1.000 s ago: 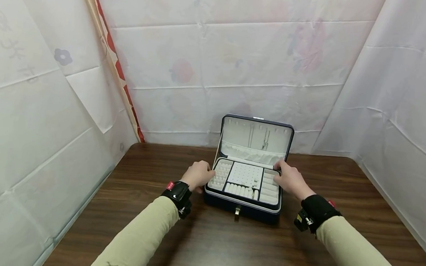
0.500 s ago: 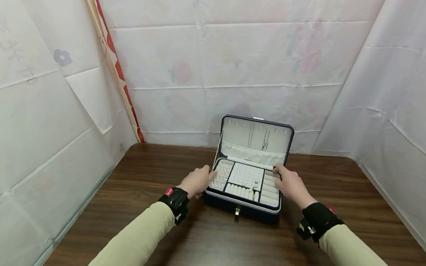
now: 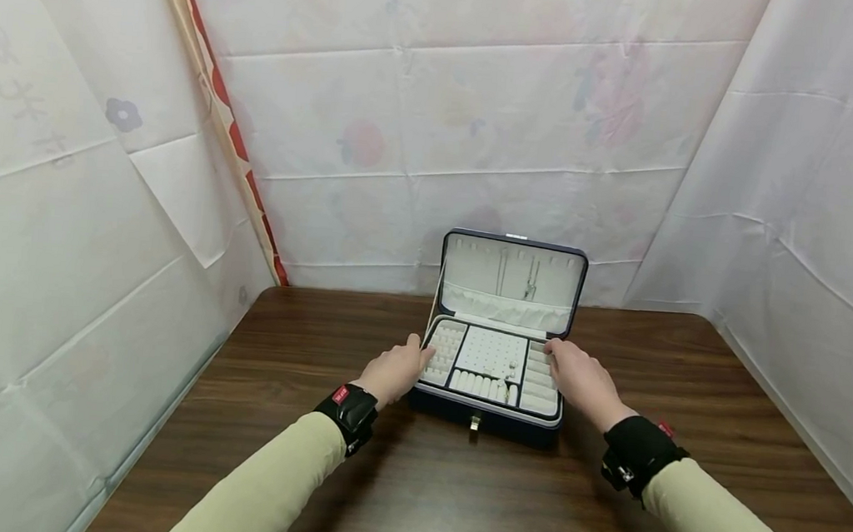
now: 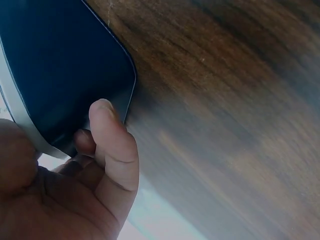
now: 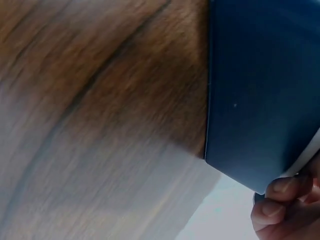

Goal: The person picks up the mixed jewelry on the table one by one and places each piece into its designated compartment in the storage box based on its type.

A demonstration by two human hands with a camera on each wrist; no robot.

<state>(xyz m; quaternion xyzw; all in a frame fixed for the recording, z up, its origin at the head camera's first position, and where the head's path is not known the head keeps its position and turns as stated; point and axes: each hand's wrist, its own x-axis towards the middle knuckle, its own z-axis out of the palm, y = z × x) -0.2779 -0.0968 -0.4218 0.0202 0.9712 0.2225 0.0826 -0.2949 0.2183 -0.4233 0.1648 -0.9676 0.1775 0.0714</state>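
Note:
A dark blue jewellery box stands open on the brown table, its lid upright. Inside lies a white tray with ring rolls and small compartments. My left hand grips the box's left side, thumb on the tray's edge. In the left wrist view the thumb lies against the blue wall and the fingers curl at the pale rim. My right hand grips the right side. The right wrist view shows its fingertips curled under the blue wall.
White sheets hang as walls on the left, back and right of the table. A red-edged strip runs down the back left corner. A small gold clasp sits on the box's front. Thin chains hang inside the lid.
Both hands have slid a little toward me along the box's sides; the right hand left the back corner. The box has stayed in place.

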